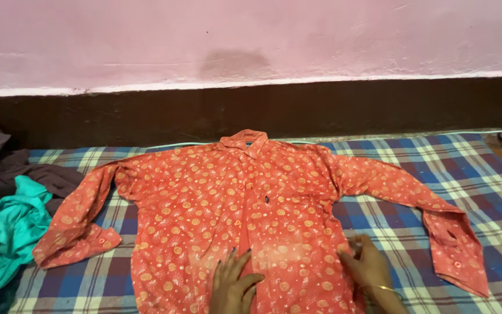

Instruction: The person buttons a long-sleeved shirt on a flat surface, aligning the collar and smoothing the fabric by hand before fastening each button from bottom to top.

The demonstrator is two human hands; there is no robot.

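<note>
So there's this red-orange shirt (245, 221) with little pale dots all over it, laid flat and face up in the middle of a plaid blanket (448, 168). Collar points to the far side, toward the wall, and both sleeves are spread out wide, cuffs angled down toward the near side. The front placket runs down the middle with a dark button or two showing.

Both hands are on the near end of the shirt. The left hand (232, 285) lies flat on the fabric right by the placket, fingers spread and open, not gripping anything. The right hand (366, 264) sits at the shirt's right side edge, fingers bent down onto the cloth; can't really tell if it's pinching the hem or just pressing. There's a thin bangle (383, 287) on that wrist.

Off to the left, a teal garment (7, 232) is bunched up at the blanket's edge, with some dark purplish clothes (7, 168) piled just behind it. Far side is a pink wall (251, 40) with a dark brown band (321, 110) along the bottom.
</note>
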